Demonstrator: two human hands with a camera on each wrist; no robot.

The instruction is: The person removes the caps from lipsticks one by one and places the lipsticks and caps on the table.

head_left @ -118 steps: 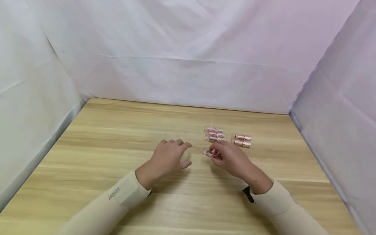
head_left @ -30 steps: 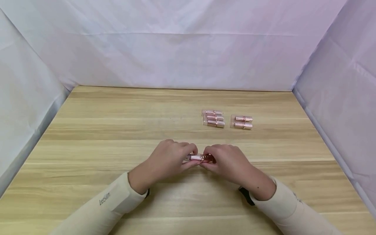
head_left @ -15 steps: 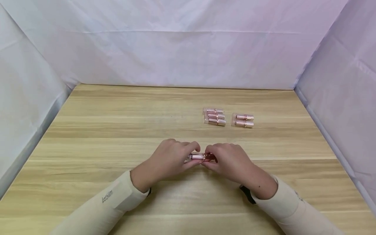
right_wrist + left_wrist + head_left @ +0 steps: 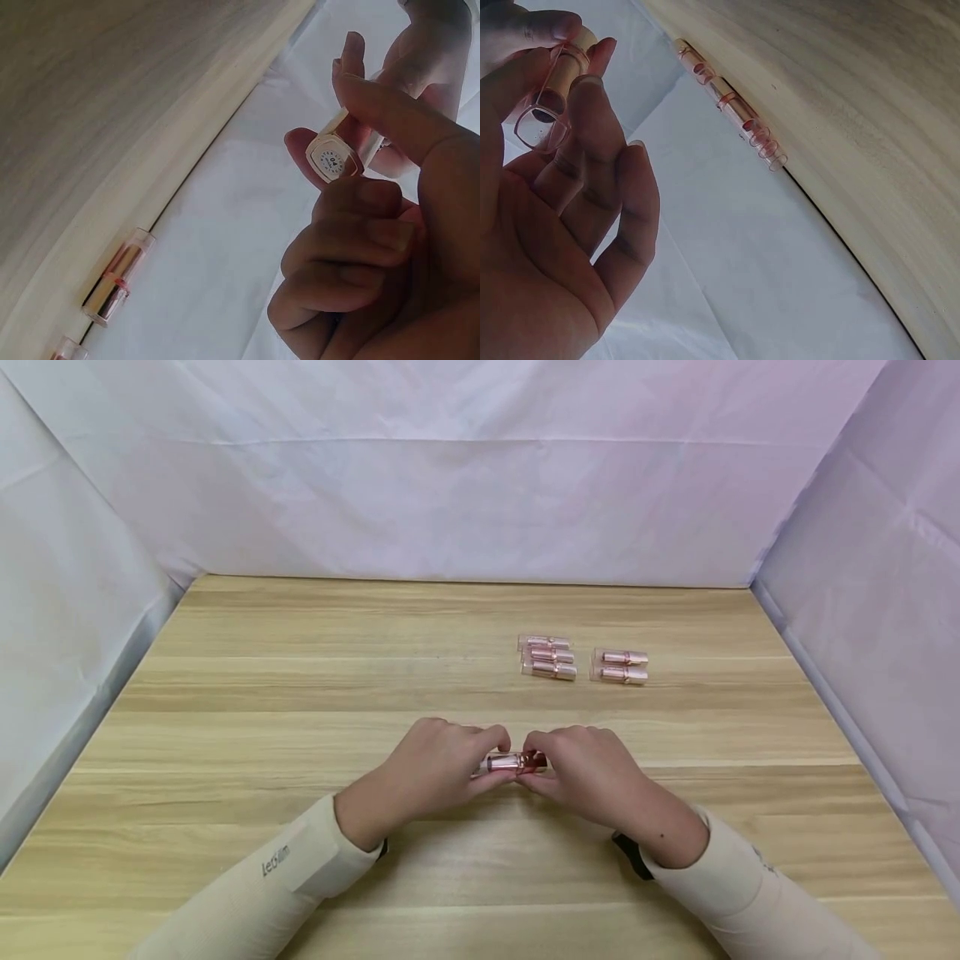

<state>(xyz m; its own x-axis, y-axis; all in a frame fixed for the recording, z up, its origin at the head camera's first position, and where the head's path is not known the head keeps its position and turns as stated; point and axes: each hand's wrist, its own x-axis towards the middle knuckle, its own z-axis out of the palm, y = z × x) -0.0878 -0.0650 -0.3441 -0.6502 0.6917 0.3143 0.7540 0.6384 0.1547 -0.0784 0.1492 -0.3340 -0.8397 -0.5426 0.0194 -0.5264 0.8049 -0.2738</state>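
Near the middle of the table, a rose-gold lipstick (image 4: 506,763) with a clear cap lies crosswise between both hands. My left hand (image 4: 429,768) pinches its capped end between thumb and index finger. At the other end, my right hand (image 4: 592,770) grips the base with curled fingers. The left wrist view looks into the squarish clear cap (image 4: 543,129), and the other left fingers are loosely bent beneath it. A round label reading 04 marks the lipstick's base (image 4: 332,159) in the right wrist view.
Beyond the hands lie three similar lipsticks (image 4: 553,671) side by side. Two more lipsticks (image 4: 624,676) form a pair to their right. White cloth walls (image 4: 480,510) enclose the wooden table (image 4: 300,693) at the back and sides.
Earliest, the right hand alone held the lipstick near the others and the left hand was open. Both hands then gripped it closer in. Over the last half second the lipstick has turned slightly.
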